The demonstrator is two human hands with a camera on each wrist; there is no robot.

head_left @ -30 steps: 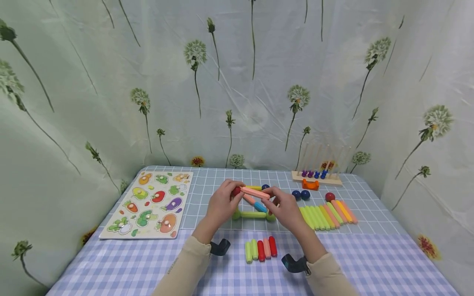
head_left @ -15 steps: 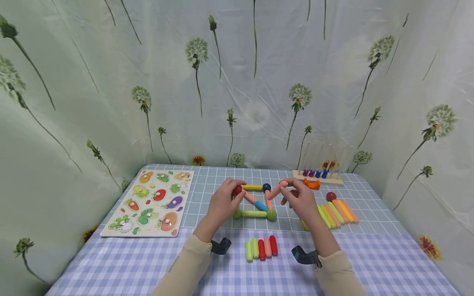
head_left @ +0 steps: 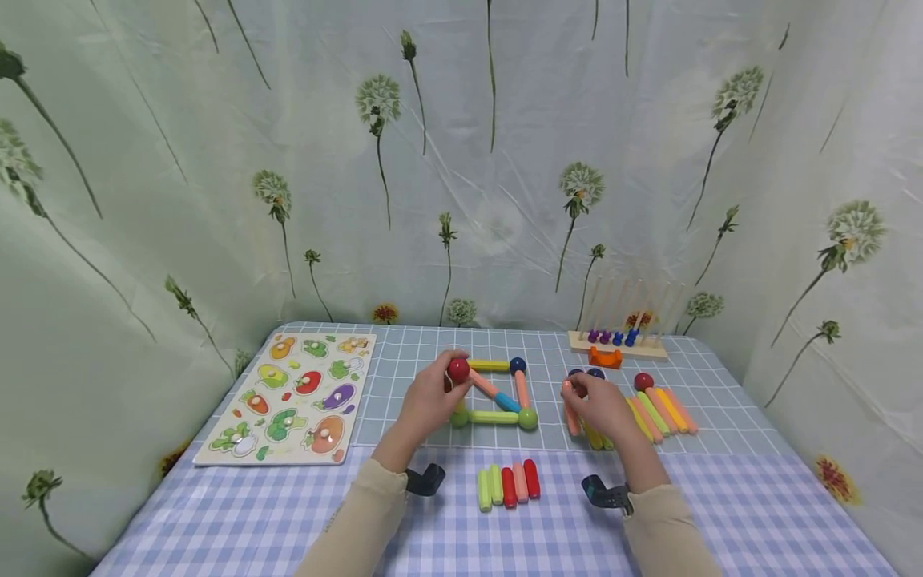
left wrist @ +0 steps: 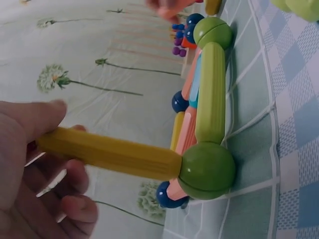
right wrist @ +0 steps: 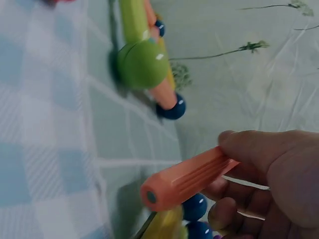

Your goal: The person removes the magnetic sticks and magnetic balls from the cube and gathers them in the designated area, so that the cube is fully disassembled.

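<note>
A ridged, salmon-coloured stick [right wrist: 187,180] is pinched in the right grip [head_left: 602,405]; the left grip [head_left: 429,395] clasps a glossy red ball [head_left: 457,369].

A narrow lane splits the frame [head_left: 493,417] from the peach stick [head_left: 572,414]; 5 short sticks [head_left: 509,487] block the near side, the rack [head_left: 637,351] stands tall at back right!

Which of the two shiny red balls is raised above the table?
The shiny red ball in the left grip, at the upper end of the yellow ribbed rod; the other red ball rests on the table, near coloured rods.
</note>
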